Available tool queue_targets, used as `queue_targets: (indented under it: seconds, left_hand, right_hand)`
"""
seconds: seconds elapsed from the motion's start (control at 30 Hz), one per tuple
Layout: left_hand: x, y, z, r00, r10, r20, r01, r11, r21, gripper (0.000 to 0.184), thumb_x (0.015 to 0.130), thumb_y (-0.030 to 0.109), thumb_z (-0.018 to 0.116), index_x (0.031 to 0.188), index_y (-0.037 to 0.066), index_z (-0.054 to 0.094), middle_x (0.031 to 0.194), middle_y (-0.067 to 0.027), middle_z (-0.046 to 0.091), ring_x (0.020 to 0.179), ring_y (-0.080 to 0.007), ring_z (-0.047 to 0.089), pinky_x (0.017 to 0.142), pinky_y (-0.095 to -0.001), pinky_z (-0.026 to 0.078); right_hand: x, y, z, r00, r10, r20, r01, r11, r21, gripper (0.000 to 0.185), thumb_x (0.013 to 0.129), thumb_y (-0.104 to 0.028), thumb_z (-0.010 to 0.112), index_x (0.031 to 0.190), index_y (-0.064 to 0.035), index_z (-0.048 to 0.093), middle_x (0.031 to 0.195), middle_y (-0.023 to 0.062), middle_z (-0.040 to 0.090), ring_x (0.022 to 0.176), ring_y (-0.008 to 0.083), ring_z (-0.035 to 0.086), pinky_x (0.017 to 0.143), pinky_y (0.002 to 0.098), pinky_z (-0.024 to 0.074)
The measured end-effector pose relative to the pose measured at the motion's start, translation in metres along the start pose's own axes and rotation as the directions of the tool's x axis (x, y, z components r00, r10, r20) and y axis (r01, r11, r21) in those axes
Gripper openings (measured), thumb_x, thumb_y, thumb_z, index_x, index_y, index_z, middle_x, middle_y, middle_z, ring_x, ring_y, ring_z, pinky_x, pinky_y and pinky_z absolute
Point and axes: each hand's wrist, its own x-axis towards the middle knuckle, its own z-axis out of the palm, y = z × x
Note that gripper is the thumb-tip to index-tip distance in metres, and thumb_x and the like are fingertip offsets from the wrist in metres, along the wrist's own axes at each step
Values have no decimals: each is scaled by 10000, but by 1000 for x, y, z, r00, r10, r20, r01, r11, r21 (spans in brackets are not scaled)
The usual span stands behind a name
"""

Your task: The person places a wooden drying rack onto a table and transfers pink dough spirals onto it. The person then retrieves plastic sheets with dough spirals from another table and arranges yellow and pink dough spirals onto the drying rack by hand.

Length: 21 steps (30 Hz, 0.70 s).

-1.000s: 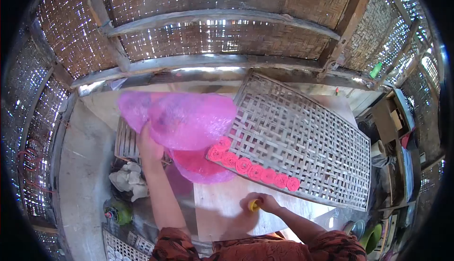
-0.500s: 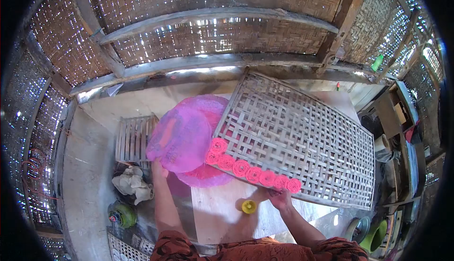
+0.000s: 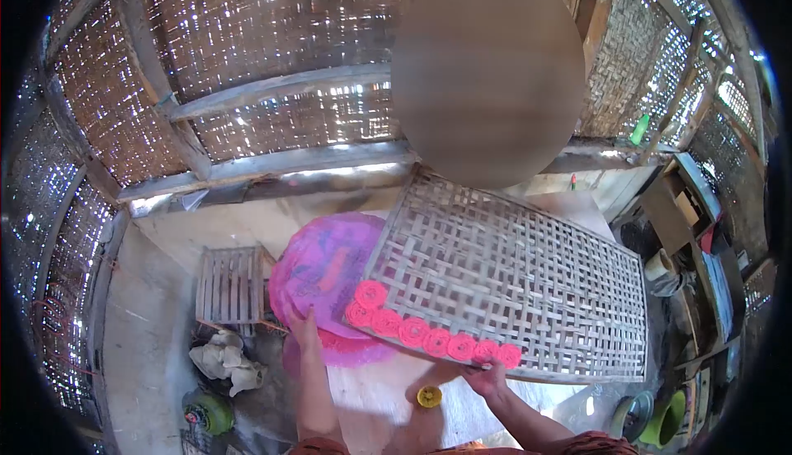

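Note:
A thin purple-pink plastic sheet [image 3: 330,265] lies over pinkish-red material at the left end of the woven bamboo rack [image 3: 511,282]. My left hand [image 3: 304,329] is at the sheet's near left edge with its thumb on top; the other fingers are partly hidden, and it appears to pinch the sheet. Several pink spiral rounds [image 3: 413,331] line the rack's left corner and near edge. My right hand [image 3: 485,378] grips that near edge just below the last rounds. A small yellow round piece [image 3: 428,396] rests on the pale board [image 3: 371,397] between my arms.
A slatted wooden stool [image 3: 229,286], a crumpled pale cloth [image 3: 227,360] and a green gas cylinder [image 3: 210,414] stand at left. Shelving [image 3: 689,207] and a green tub [image 3: 662,418] are at right. A blurred round patch covers part of the woven wall [image 3: 280,34].
The view has tilted upward, so the things sit lower in frame. The purple sheet's shape has shifted, with my left hand still at its edge. The blurred patch has appeared.

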Motion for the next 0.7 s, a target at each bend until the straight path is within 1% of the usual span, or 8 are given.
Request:
queue_targets:
  seconds: [0.03,0.17,0.3,0.4,0.5,0.53,0.6,0.7]
  left_hand:
    - [-8,6,0,1000,-2,11,2,1000,5,688,836,-32,515,1426,73,177,1411,-150,290,1291,-269,325,1062,-387,287]
    - [-67,38,-24,994,40,-98,-42,999,-28,613,838,-24,532,1385,37,264,1396,-163,308,1261,-245,357,1030,-370,320]
    - [-145,65,-31,994,-57,-96,59,998,14,452,844,-24,513,1277,-9,385,1283,-160,414,1134,-233,457,947,-344,388]
    - [-190,31,-38,983,114,145,-160,921,356,372,862,-21,480,1225,-30,400,1201,-139,456,1053,-228,487,884,-325,418]
    - [-246,32,5,975,-33,220,-41,945,325,352,866,-21,479,1210,-36,408,1181,-143,476,1026,-212,497,863,-310,422]
    - [-264,39,25,963,-22,269,-64,950,307,352,866,-21,479,1210,-36,408,1181,-143,476,1026,-212,497,863,-310,422]
    - [-308,72,72,879,42,476,-157,966,204,337,847,-35,480,1179,-36,423,1167,-137,484,995,-187,502,846,-293,426]
    - [-369,101,140,719,24,694,-123,988,93,280,837,-55,458,1117,-38,460,1074,-118,533,936,-163,530,842,-276,431]
  right_hand:
    - [15,0,-13,999,25,43,-25,1000,15,600,696,-152,534,1198,109,336,1279,245,366,1226,398,349,1095,500,236]
    - [8,3,-17,989,34,-143,-44,997,-69,467,753,-179,542,1115,87,415,1212,223,438,1167,375,429,1067,473,302]
    - [-11,-8,-52,980,193,-37,-197,966,-170,348,841,-189,490,1111,27,460,1097,201,540,1078,329,514,988,429,379]
    - [-51,-29,-68,989,151,-6,-138,887,-441,287,877,-159,492,1101,19,483,1018,152,583,941,290,591,858,385,478]
    - [-89,-57,-101,995,19,99,70,573,-817,247,877,-189,573,1022,10,557,960,132,614,790,196,617,747,310,510]
    - [-101,-69,-115,994,-27,102,98,595,-797,247,877,-189,573,1022,10,557,960,132,614,790,196,617,747,310,510]
    - [-129,-97,-154,991,125,58,6,380,-925,308,901,-237,524,1110,-11,541,997,106,616,860,182,615,792,310,491]
    - [-170,-125,-266,987,-145,-62,-23,256,-966,329,883,-319,555,1049,-38,591,925,100,648,842,185,624,756,318,493]
